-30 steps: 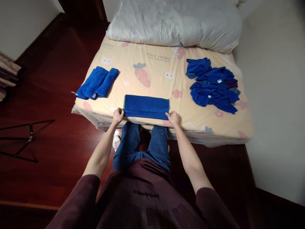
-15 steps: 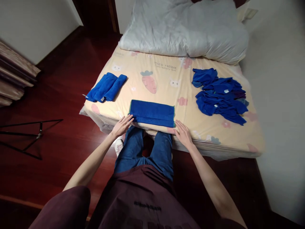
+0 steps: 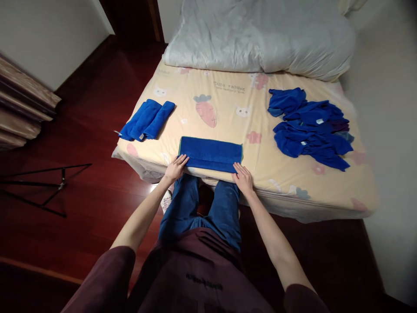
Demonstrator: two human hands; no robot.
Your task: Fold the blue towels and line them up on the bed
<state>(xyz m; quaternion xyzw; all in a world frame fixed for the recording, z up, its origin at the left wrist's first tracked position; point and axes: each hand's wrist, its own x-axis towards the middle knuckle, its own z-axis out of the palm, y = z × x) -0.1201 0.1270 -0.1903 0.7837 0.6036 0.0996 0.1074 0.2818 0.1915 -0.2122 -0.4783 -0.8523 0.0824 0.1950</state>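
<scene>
A folded blue towel (image 3: pixel 210 152) with a thin green edge lies flat on the bed near its front edge, its long side toward me. My left hand (image 3: pixel 176 168) rests on the towel's near left corner, fingers stretched over it. At the near right corner is my right hand (image 3: pixel 243 177), its fingers extended on the cloth and the thumb low beside the edge. Both hands look open; whether the thumbs reach beneath the cloth is hard to tell.
Rolled or folded blue towels (image 3: pixel 146 119) lie at the bed's left. A crumpled heap of blue cloths (image 3: pixel 312 128) is on the right. A grey-white quilt (image 3: pixel 260 39) covers the back of the patterned bed (image 3: pixel 224 108). Black tripod legs (image 3: pixel 48 184) stand on the floor left.
Both hands have moved inward from beside the towel onto its near corners. The view has shifted slightly; the towel lies as before.
</scene>
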